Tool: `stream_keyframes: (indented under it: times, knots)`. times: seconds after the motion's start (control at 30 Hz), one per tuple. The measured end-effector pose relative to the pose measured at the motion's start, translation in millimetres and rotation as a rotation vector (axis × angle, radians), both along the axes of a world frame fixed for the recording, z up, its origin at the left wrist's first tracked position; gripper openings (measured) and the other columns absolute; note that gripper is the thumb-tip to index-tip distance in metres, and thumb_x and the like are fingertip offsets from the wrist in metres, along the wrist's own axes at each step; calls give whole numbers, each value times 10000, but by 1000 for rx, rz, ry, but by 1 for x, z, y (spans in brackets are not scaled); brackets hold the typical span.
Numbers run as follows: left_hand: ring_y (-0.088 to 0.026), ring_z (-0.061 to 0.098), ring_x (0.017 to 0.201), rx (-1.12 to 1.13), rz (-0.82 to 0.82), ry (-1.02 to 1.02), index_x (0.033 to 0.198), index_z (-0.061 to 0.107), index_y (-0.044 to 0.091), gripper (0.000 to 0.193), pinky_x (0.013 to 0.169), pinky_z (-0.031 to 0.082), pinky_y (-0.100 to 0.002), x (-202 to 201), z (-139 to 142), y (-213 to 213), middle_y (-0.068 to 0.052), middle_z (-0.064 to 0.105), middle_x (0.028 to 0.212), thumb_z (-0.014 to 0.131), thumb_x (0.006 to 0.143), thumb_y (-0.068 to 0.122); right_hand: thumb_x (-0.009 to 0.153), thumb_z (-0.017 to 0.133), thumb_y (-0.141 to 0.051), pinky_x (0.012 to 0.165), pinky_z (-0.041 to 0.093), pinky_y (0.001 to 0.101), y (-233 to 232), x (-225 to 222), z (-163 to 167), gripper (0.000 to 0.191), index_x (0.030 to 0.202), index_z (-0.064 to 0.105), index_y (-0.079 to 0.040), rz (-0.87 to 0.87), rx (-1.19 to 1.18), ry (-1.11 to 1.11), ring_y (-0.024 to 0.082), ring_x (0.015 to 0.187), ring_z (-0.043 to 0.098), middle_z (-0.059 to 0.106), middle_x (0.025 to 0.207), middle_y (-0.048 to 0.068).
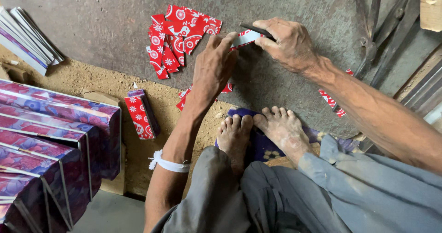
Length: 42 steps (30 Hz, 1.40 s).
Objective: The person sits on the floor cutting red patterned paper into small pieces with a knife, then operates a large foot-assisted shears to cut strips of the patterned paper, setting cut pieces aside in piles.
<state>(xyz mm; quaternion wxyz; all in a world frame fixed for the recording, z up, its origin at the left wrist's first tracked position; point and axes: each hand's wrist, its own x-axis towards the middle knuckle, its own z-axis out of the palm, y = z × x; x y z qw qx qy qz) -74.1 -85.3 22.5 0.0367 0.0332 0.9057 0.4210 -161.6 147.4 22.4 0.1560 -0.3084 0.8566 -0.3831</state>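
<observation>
My left hand (212,67) presses its fingertips on a narrow strip of red patterned card (244,38) lying on a dark grey slab (106,26). My right hand (287,42) grips a thin dark blade (255,29) set against the far end of that strip. A heap of cut red pieces with white round patterns (177,35) lies just left of the strip. More red scraps (184,99) lie under my left wrist, and others (332,99) under my right forearm. My bare feet (258,132) rest on a blue cloth.
A row of purple and pink flowered boxes (50,145) stands at the left. A small stack of red patterned cards (140,113) lies on the sandy ground. Flat boards (27,40) lie at the upper left, metal bars (382,26) at the upper right.
</observation>
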Motion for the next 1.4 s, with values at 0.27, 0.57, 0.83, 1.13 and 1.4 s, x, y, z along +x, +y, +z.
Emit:
stream_keyframes:
  times: [0.27,0.57,0.83,1.13,1.4]
  knots:
    - [-330,691,759,-226,47,-199,1270,648,189,312,622,540,-449,-5,4,11,-125,662,968,700,981,294,968,767,-150,804,568,436,-5,-3,4,286,1208,686,-15,13,43,36,357,942,716,733,1073,183]
    - [-330,712,844,-188,59,-169,1270,608,133,336,653,542,-458,-4,-5,9,-116,711,998,699,977,270,967,743,-177,724,546,455,-7,-12,5,305,1196,643,-2,33,104,-68,364,802,707,694,884,199]
    - [-322,707,839,-181,85,-116,1246,620,117,275,681,549,-440,-2,-1,13,-115,703,1009,684,1008,237,962,735,-188,689,533,454,-8,-15,5,283,1167,644,-15,31,143,-111,337,733,699,684,814,172]
    - [-342,696,856,-43,36,-141,1247,614,96,247,702,538,-455,-7,10,1,-129,697,1022,643,1016,180,963,749,-178,698,538,457,-9,-14,8,284,1164,645,-7,30,112,-69,344,764,704,691,842,181]
    - [-256,640,766,-342,-11,51,1166,646,133,150,674,487,-411,2,-3,5,-74,590,869,628,1026,182,958,748,-145,660,531,448,-9,-14,8,231,1121,655,-11,51,114,-52,329,726,697,681,825,169]
